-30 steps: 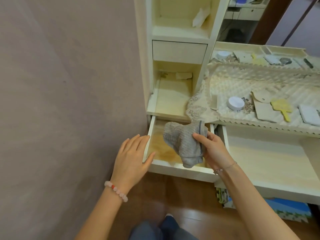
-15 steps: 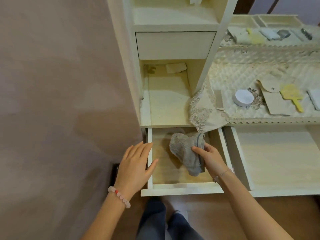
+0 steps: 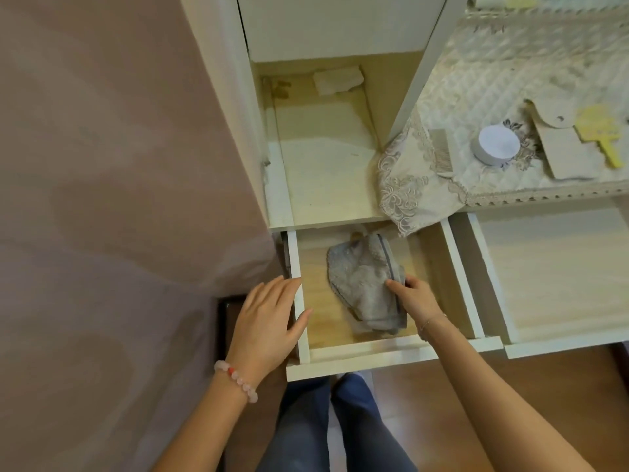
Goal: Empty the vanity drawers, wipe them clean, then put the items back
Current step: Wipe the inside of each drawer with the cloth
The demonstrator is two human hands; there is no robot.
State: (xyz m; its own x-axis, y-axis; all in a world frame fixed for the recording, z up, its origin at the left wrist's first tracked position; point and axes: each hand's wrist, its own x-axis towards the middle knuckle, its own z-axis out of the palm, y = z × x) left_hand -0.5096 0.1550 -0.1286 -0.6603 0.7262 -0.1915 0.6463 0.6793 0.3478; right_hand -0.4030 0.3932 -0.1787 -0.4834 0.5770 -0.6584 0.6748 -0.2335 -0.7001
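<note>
Soft, dimmish warm indoor light, no glare. Shelf (image 3: 326, 185) shades the drawer (image 3: 360, 361) back. Wide-angle bend at edges; slight blur thru-out, wall (image 3: 102, 199) mottled.

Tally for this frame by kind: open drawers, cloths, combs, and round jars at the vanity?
Open drawers: 2
Grey cloth: 1
Comb: 1
Round white jar: 1
Total: 5

Mauve wall (image 3: 102, 165) on the left, brown wood floor (image 3: 561, 386) below, quilted lace cover (image 3: 476, 90) draped over the surface with one corner hanging down.
</note>
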